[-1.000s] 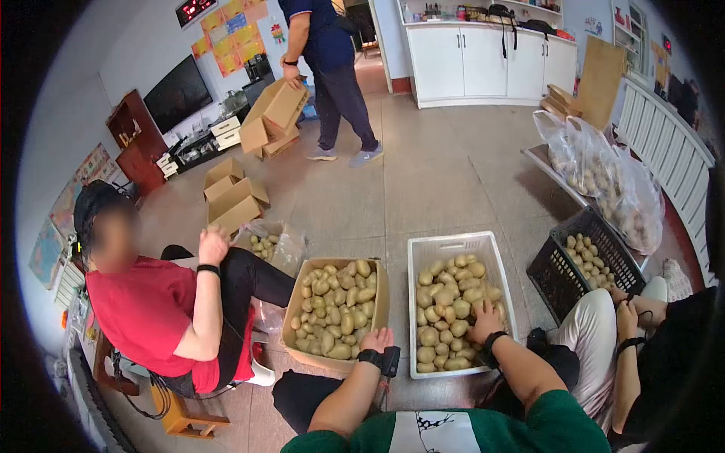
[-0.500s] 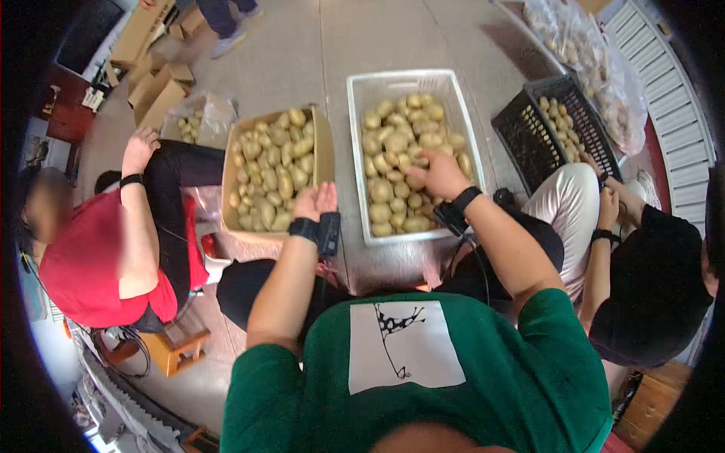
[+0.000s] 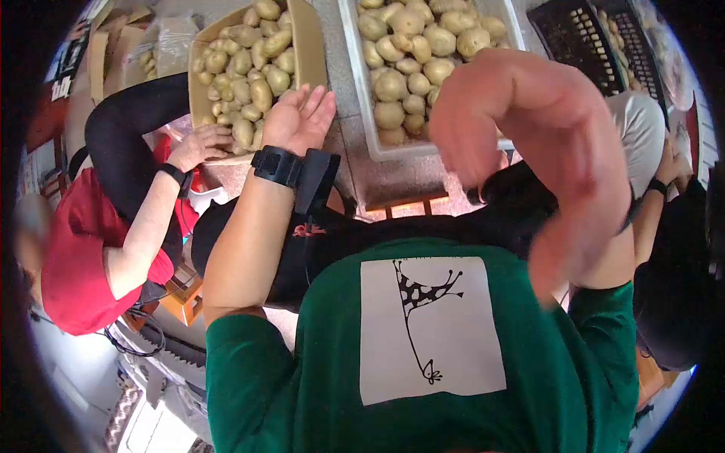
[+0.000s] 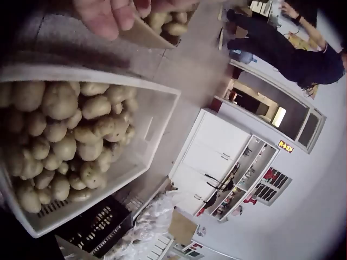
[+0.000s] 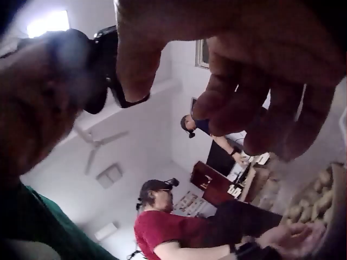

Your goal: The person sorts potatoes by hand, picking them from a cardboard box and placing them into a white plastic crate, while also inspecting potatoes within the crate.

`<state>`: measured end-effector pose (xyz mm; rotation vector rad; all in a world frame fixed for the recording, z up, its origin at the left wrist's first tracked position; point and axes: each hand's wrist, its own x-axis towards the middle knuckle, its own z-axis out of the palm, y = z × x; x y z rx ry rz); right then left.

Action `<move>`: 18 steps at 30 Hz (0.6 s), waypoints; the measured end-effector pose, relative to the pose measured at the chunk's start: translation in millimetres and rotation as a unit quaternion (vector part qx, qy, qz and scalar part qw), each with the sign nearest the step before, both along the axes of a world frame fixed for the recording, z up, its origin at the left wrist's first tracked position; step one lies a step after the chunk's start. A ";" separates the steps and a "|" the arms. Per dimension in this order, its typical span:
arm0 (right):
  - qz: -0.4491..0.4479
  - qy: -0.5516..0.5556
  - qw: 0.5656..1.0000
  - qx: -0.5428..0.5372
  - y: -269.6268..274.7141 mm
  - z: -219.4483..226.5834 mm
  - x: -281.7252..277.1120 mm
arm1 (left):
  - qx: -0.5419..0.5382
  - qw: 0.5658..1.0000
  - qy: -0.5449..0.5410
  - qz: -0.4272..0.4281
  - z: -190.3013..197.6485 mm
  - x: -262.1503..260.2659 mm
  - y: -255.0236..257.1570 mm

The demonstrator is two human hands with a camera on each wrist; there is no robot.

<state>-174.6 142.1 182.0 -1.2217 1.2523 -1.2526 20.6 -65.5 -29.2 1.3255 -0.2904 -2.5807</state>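
My left hand [image 3: 302, 119] lies palm up with relaxed fingers at the near right corner of a cardboard box [image 3: 308, 45] heaped with potatoes [image 3: 242, 68]. It holds nothing. My right hand [image 3: 540, 121] is raised close to the head camera, large and blurred, its fingers loosely bent. In the right wrist view its thumb [image 5: 138, 67] overlaps a black device [image 5: 105, 70] beside a head, and no object shows between thumb and fingers. Below the right hand stands a white plastic crate [image 3: 359, 83] full of potatoes [image 3: 391, 113], partly hidden by that hand.
A person in red [image 3: 83, 249] sits at the left, one hand [image 3: 202, 143] at the box's near edge. Someone in black [image 3: 672, 302] sits at the right by a black crate [image 3: 581, 45]. A person in dark clothes [image 4: 287, 54] stands farther off.
My right hand has left the potatoes in the white crate and risen toward my head. The head view has tilted down. The red-shirted person's hand has come down to the box.
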 end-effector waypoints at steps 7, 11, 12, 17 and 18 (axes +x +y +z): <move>0.119 -0.061 0.991 -0.015 5.0 -15.0 10.1 | -0.048 0.995 -0.084 0.020 47.9 -31.4 27.4; 0.135 -0.081 0.987 -0.013 5.9 -19.6 11.3 | -0.037 0.996 -0.079 0.023 47.5 -36.1 22.7; 0.138 -0.085 0.987 -0.013 5.6 -20.2 12.4 | -0.035 0.996 -0.080 0.022 48.5 -35.2 22.5; 0.143 -0.092 0.985 -0.008 5.7 -22.6 11.2 | -0.036 0.996 -0.084 0.022 52.8 -37.5 25.8; 0.144 -0.093 0.985 -0.007 7.2 -23.0 12.7 | -0.035 0.996 -0.084 0.021 51.9 -36.8 26.4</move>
